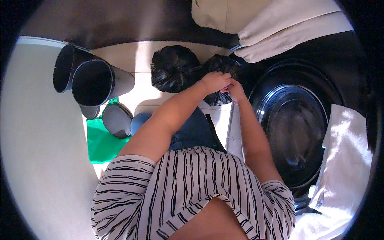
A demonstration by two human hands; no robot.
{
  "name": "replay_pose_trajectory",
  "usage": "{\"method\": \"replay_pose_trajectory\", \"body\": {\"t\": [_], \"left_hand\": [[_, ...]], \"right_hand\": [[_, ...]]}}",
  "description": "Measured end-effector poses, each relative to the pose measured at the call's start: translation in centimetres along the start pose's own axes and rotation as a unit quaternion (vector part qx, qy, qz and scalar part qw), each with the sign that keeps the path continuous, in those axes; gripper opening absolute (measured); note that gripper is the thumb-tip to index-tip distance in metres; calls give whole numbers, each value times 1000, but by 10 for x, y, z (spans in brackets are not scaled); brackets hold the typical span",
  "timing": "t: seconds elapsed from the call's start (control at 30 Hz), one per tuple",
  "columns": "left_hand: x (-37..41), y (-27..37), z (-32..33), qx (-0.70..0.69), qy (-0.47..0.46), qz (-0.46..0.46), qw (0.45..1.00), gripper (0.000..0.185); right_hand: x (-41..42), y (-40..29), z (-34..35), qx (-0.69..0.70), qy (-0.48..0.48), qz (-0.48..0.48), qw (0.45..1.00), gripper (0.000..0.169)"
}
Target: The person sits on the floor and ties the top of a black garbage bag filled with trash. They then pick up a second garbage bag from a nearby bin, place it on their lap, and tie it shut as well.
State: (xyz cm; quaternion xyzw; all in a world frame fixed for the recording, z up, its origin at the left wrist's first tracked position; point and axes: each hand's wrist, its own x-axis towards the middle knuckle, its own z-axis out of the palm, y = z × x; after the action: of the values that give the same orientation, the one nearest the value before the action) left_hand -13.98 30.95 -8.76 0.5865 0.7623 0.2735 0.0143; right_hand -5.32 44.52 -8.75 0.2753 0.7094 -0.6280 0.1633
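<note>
Both of my hands meet over a black plastic bag (221, 61) on the floor ahead of me. My left hand (216, 81) has its fingers closed at the top of this bag. Against it, my right hand (236, 91) pinches the same gathered plastic; the fingertips partly cover each other and the bag's neck. A second black plastic bag (175, 69), full and rounded, stands just to the left, touching or nearly touching the first.
Two grey bins (124, 79) (63, 70) with open tops stand at left by a pale wall. Round grey lids (117, 120) (90, 112) and a green bag (103, 141) lie below them. At right are a round dark glass door (295, 129) and a white towel (345, 156). Beige cloth (270, 24) hangs above.
</note>
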Motion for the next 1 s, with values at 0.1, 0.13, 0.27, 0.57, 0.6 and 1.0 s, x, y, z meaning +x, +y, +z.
{"method": "replay_pose_trajectory", "body": {"t": [0.1,0.13,0.27,0.57,0.6,1.0], "left_hand": [[0,5,0,-16,-2,-61,998,14],[-3,5,1,-10,7,-88,996,13],[-11,5,0,-52,39,-136,989,10],[-22,7,6,-130,119,-220,960,11],[-23,9,5,-149,114,-236,954,12],[-43,6,6,-285,94,-372,878,23]], "right_hand": [[9,2,-6,5,-17,-5,1000,19],[9,-3,-8,-6,-30,-5,1000,18],[10,-8,-15,30,-39,1,999,16],[-1,-22,4,-435,52,-232,869,15],[-3,-22,5,-451,67,-226,861,15],[-5,-21,-4,-411,44,-191,890,21]]}}
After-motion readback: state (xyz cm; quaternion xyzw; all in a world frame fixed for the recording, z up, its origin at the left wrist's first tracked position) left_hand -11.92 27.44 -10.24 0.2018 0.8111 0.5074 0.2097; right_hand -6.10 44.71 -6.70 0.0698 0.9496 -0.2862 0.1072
